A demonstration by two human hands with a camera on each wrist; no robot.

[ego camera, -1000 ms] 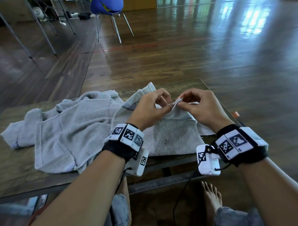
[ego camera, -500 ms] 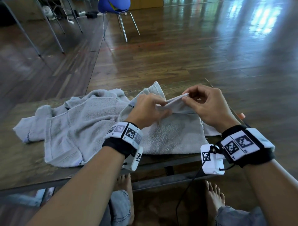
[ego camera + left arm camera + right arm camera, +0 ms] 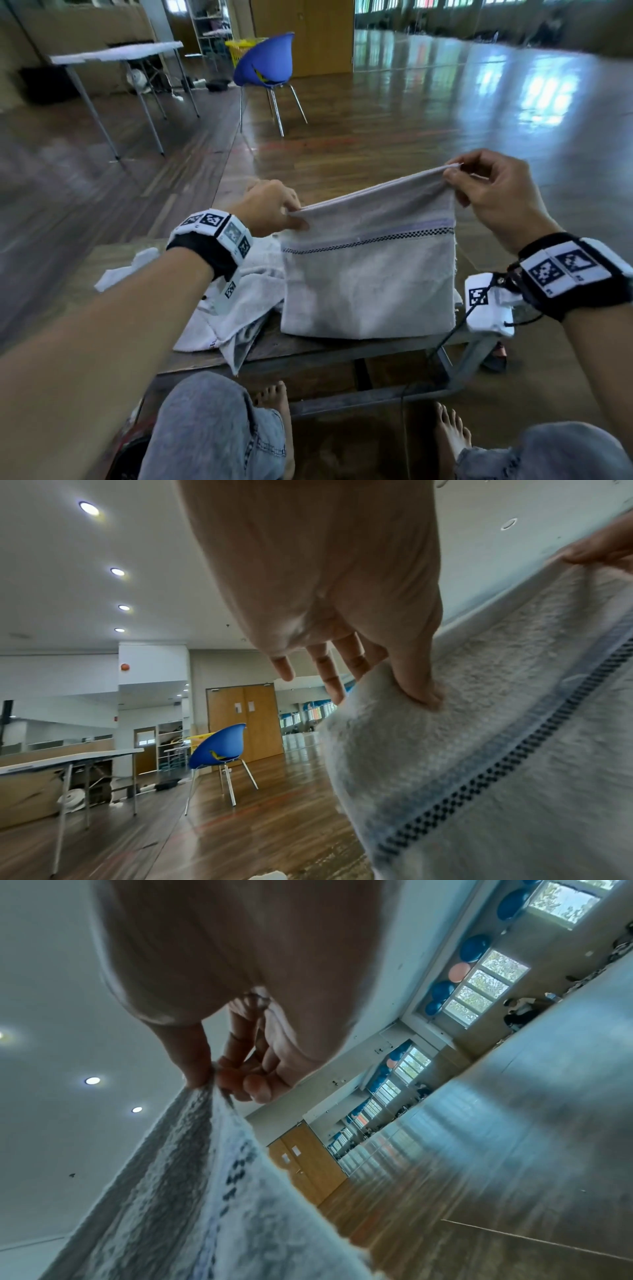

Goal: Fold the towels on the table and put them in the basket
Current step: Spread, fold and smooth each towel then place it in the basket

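Observation:
A grey towel (image 3: 368, 274) with a dark checked stripe hangs doubled above the table (image 3: 308, 346), stretched between my two hands. My left hand (image 3: 294, 219) pinches its upper left corner, thumb on the near face (image 3: 421, 693). My right hand (image 3: 452, 174) pinches the upper right corner, held higher (image 3: 209, 1077). The towel's lower fold touches the table. A second, crumpled towel (image 3: 239, 305) lies on the table under my left wrist. No basket on or near the table shows in these views.
A blue chair (image 3: 267, 65) stands on the wooden floor beyond the table, with a yellow crate (image 3: 239, 51) behind it. A folding table (image 3: 116, 54) stands at the back left. My knees and bare feet sit below the table's front edge.
Both hands have lifted the towel off the table and pulled apart, stretching its top edge taut. My head has tilted up, bringing the chair and far room into view.

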